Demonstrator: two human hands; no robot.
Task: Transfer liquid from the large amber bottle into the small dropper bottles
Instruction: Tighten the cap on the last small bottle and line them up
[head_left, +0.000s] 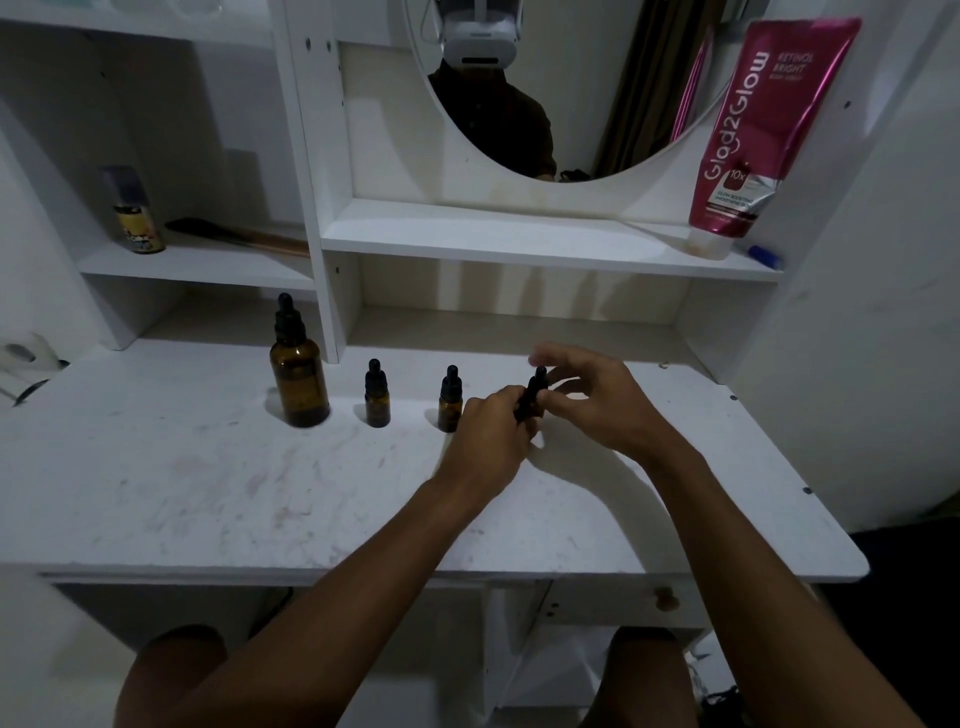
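Note:
The large amber bottle (299, 382) stands capped with a black dropper top at the back left of the white table (260, 493). Two small dropper bottles (377, 396) (450, 401) stand capped in a row to its right. A third small dropper bottle (531, 396) is tilted between my hands. My left hand (491, 428) wraps its body, which is mostly hidden. My right hand (597, 400) pinches its black dropper cap with thumb and fingertips.
A white shelf unit with a round mirror (561, 104) rises behind the table. A pink lotion tube (748, 135) leans on the right shelf beside a blue pen (764, 255). A spray can (136, 218) and a dark stick sit on the left shelf.

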